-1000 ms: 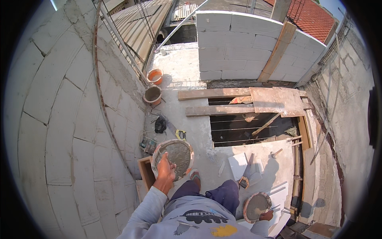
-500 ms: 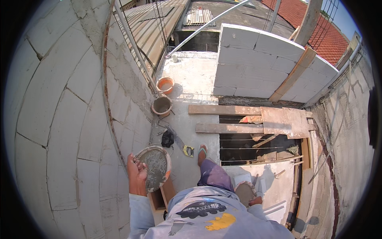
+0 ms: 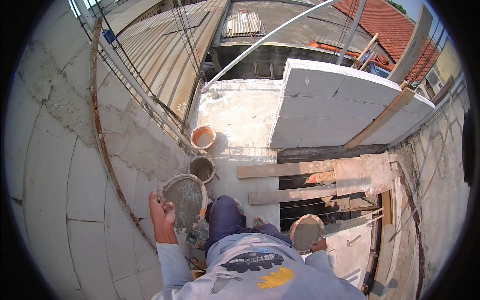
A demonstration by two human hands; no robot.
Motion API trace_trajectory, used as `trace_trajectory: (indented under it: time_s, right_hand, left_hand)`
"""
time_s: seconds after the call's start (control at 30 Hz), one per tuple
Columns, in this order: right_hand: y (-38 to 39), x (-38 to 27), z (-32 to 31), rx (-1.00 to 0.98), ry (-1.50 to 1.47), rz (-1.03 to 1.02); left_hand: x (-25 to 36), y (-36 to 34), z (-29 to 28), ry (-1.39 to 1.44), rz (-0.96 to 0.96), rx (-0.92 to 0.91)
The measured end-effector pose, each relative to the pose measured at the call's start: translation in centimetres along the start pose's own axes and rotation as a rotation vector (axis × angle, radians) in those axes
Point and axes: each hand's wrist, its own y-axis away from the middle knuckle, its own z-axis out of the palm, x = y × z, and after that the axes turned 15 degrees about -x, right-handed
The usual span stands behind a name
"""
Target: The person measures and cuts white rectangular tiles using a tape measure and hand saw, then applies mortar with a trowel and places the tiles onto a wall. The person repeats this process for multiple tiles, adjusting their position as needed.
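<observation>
My left hand (image 3: 164, 215) is raised at the left, palm up and fingers curled, against the near-left rim of a large round bucket (image 3: 204, 192) holding wet grey mortar. Its exact hold on the rim is partly hidden. Lower right, my right hand (image 3: 319, 245) is closed on the rim of a smaller orange-edged bucket (image 3: 294, 240), which also holds grey mortar. That bucket hangs beside the near edge of the floor opening. Both forearms are in light grey sleeves, bent at my sides.
Two more buckets, one grey-coated (image 3: 201, 170) and one orange (image 3: 203, 137), stand along the left block wall (image 3: 90, 200). Planks (image 3: 292, 195) and a board (image 3: 367, 172) lie across a dark floor opening (image 3: 295, 210). Beyond rises a white block wall (image 3: 335, 110). A hammer (image 3: 354, 241) lies right.
My body has moved forward, and both hand-held buckets have come along with my hands. The standing buckets appear closer. My leg now covers where the handsaw was seen.
</observation>
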Motion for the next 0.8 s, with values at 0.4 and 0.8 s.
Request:
trace_trajectory:
  time_s: [0.4,0.8]
  right_hand:
    - [-8.5,-25.2,3.1,0.214,0.018,0.172]
    - [-12.7,-49.7,8.0,-0.155,-1.205,0.851]
  left_hand:
    - [2.0,-31.7,22.7,-0.317,-0.244,-0.216]
    - [-1.4,-58.1,47.8,-0.593,-0.361,-0.368]
